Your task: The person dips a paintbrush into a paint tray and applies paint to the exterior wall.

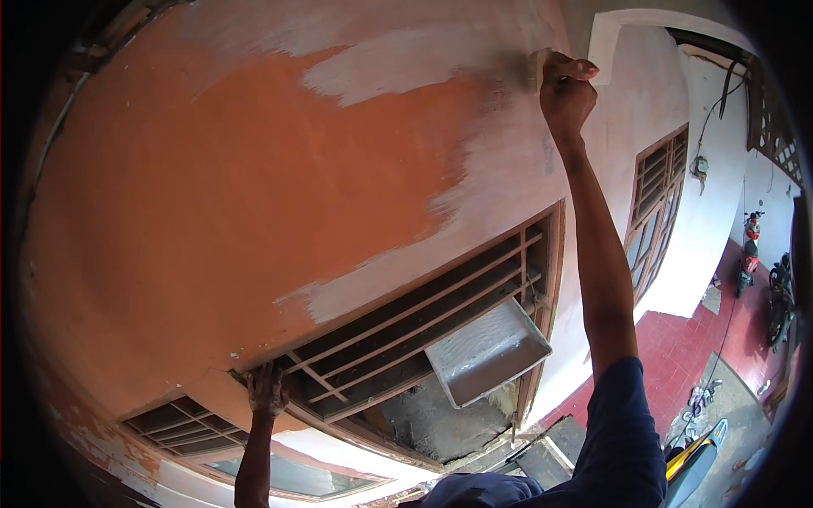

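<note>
My right hand [569,89] is closed around what looks like a pale brush [537,69], held against the wall [339,161] on this hand's left side. The paint tray [528,323] lies below it and to the left, long side slanting; my left hand [268,391], at the window frame [556,245], looks nearer, but whether it grips I cannot tell. No writing is readable.

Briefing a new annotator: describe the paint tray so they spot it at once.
Start at the big orange wall, partly coated in pale paint, and drop to the largest brown barred window below it. Near that window's right-hand end, the paint tray appears slanted in front of the bars. Unlike those thin brown bars, it's a shallow, pale rectangle with a ribbed slope and pale liquid.
</note>
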Tool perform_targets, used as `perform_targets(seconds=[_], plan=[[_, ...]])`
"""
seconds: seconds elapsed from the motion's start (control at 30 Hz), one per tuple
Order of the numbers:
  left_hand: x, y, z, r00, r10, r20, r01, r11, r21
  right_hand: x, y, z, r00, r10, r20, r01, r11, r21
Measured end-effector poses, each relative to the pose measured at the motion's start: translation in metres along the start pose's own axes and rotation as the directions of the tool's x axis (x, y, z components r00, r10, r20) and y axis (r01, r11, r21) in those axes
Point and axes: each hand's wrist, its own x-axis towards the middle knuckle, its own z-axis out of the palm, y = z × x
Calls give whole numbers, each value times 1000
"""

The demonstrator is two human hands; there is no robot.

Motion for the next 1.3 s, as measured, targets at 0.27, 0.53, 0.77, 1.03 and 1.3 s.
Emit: perform_targets(seconds=[0.27,0.53,0.77,1.03,1.3], plan=[[1,0,1,1000,12,-15,-12,999,34,-54,-225,62,912,-408,47,348,828,440],[0,0,0,1000,-3,0,3,1000,13,-79,-352,66,937,-317,149,-27,360,933],[1,0,-3,999,16,-39,-16,1000,-15,19,-106,56,992,-121,29,91,867,490],[4,2,-6,999,4,-51,-4,1000,7,21,-103,67,951,-288,-115,301,947,116],[6,4,-5,999,-13,-38,13,1000,7,-43,-267,75,906,-414,86,160,524,836]])
